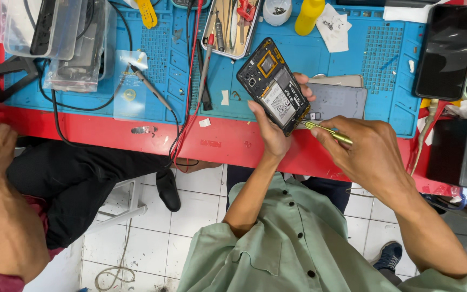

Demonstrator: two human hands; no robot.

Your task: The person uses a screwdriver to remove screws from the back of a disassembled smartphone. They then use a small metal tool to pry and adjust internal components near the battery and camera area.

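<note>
an opened black smartphone (pixel 273 86) with its back cover off shows a dark circuit board, an orange-edged square part near its upper end and a grey battery with a white label. it is tilted diagonally above the blue mat, held up off it. a slim yellow-green tool (pixel 328 132) points its metal tip at the phone's lower right edge.

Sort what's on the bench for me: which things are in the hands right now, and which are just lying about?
In hand:
- opened phone, back off, held by the left hand
- yellow-green tool, held by the right hand, tip at the phone's lower edge

Lying about:
- black phone
- yellow bottle
- tool tray
- grey covers
</note>
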